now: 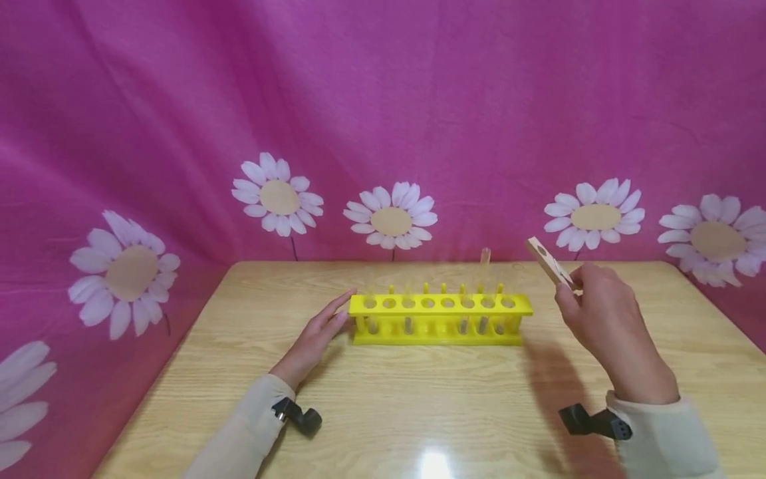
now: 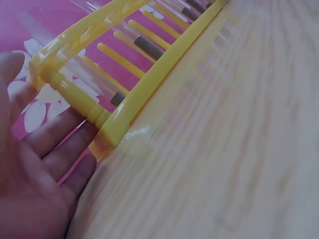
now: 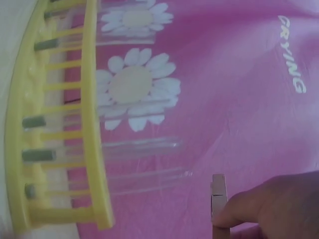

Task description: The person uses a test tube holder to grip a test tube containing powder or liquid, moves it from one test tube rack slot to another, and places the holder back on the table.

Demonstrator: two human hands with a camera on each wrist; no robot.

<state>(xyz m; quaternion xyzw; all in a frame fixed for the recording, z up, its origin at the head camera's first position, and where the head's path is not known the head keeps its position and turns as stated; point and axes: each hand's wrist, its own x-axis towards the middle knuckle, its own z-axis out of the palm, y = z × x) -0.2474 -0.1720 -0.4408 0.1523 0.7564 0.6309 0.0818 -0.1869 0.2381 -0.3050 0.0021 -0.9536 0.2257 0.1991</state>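
A yellow test tube rack [image 1: 441, 306] stands on the wooden table. Several clear test tubes [image 3: 149, 144] sit upright in its holes, with dark greenish-grey matter at their bottoms. My left hand [image 1: 312, 342] rests against the rack's left end. In the left wrist view its fingers [image 2: 70, 154] lie loosely extended at the yellow end post [image 2: 79, 99]. To the right of the rack, above the table, my right hand [image 1: 610, 322] pinches a wooden test tube clamp [image 1: 546, 261] between thumb and fingers. The clamp's front end points up and left, apart from the tubes.
Bare wood of the table [image 1: 383, 412] lies in front of the rack. A magenta cloth [image 1: 479, 100] with large white daisies hangs behind and on both sides. Each sleeve carries a black wrist mount, as on the left sleeve [image 1: 296, 416].
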